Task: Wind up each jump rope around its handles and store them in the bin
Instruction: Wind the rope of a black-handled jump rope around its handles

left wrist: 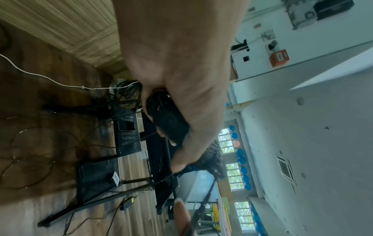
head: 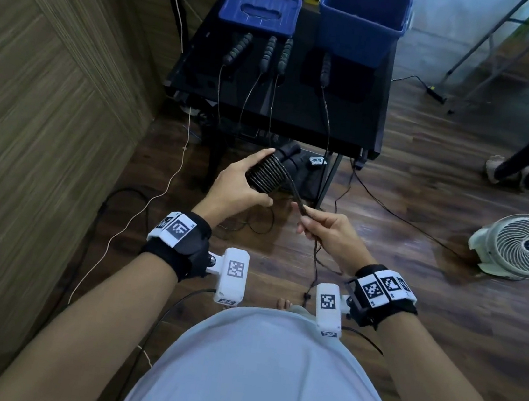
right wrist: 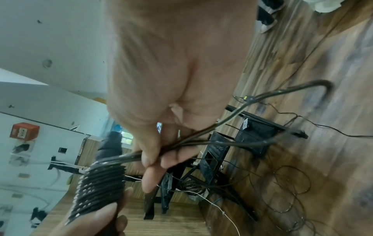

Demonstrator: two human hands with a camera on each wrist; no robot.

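My left hand (head: 245, 181) grips a pair of black jump rope handles (head: 290, 158) with many turns of dark rope coiled (head: 266, 174) round them. The same coil (right wrist: 98, 188) fills the lower left of the right wrist view. My right hand (head: 323, 227) pinches the loose rope (head: 299, 201) between thumb and fingers, a short way right of the coil; the rope (right wrist: 242, 108) trails past the palm and down toward the floor. The blue bin (head: 361, 22) stands at the far right of the black table (head: 349, 124). Several more handles (head: 267, 54) lie on the table, ropes hanging over its front edge.
A blue lid (head: 260, 10) lies left of the bin. A white fan (head: 527, 246) sits on the wood floor at right. Loose cables (head: 142, 205) and rope loops run across the floor under the table. A wood-panel wall (head: 55, 74) closes the left side.
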